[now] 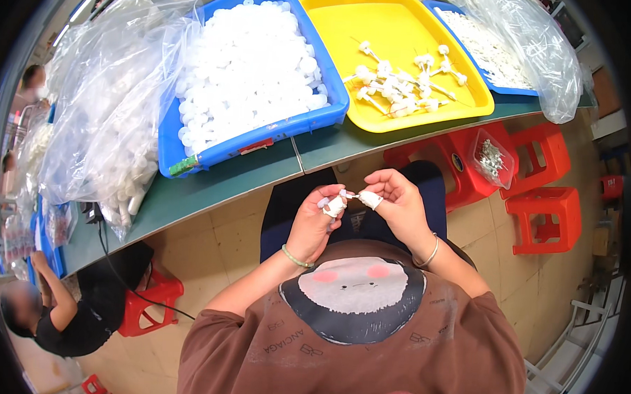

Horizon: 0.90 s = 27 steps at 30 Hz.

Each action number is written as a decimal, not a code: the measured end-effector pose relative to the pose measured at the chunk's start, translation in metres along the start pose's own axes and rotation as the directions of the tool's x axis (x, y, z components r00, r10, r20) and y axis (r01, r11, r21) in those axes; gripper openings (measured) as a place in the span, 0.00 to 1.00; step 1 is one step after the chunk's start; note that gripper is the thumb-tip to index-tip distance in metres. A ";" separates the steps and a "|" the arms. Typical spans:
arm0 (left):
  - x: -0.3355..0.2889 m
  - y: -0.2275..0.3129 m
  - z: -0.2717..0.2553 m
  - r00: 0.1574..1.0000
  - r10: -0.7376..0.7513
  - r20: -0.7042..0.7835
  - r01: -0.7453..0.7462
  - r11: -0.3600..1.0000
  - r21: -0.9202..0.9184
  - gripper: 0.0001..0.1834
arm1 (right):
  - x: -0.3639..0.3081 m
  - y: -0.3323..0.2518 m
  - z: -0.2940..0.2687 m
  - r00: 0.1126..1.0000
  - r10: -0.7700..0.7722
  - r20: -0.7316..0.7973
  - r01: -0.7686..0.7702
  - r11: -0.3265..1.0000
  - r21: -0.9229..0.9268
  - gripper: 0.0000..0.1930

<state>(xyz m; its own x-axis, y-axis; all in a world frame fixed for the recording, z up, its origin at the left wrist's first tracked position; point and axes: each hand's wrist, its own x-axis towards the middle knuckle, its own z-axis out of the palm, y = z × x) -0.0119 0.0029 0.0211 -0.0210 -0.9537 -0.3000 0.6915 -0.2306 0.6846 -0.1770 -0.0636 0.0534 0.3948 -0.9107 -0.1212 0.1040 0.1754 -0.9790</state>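
Note:
My left hand (313,224) and my right hand (402,205) meet over my lap, just off the table's front edge. Both are closed in a pinch on a small white plastic part (351,195) between the fingertips; its exact shape is too small to make out. White wrapping covers both thumbs. Beyond my hands, the yellow tray (340,36) holds several thin white stems with round white knobs (405,85). Left of it, a blue tray (337,103) is heaped with small translucent white caps (251,67).
Clear plastic bags of white parts (101,117) cover the table's left. At the far right, another blue tray (436,6) holds small white pieces beside a clear bag (540,59). Red stools (547,221) stand right, one bearing a clear box of small parts (491,159). A person (71,320) sits left.

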 end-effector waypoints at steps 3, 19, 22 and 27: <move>0.000 -0.002 -0.002 1.000 0.002 0.004 -0.002 1.000 0.021 0.13 | -0.005 -0.006 -0.004 0.906 -0.398 0.145 0.418 0.783 -0.460 0.10; -0.003 0.004 0.004 0.998 0.046 0.031 -0.047 0.998 0.033 0.12 | -0.009 -0.008 0.005 0.999 0.003 -0.049 -0.005 0.999 -0.047 0.13; -0.002 -0.001 0.001 0.997 0.037 0.060 -0.036 0.999 -0.020 0.12 | -0.008 -0.011 0.000 0.774 -0.560 0.297 0.622 0.582 -0.525 0.12; -0.003 -0.001 0.000 0.998 0.040 0.041 -0.039 0.999 -0.021 0.12 | -0.006 -0.017 0.004 0.746 -0.588 0.313 0.644 0.519 -0.562 0.12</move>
<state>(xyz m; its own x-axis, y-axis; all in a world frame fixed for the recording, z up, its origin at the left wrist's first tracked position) -0.0124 0.0058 0.0212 -0.0229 -0.9693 -0.2446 0.7069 -0.1887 0.6816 -0.1779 -0.0597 0.0715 0.5189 -0.6659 0.5360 -0.2045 -0.7055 -0.6785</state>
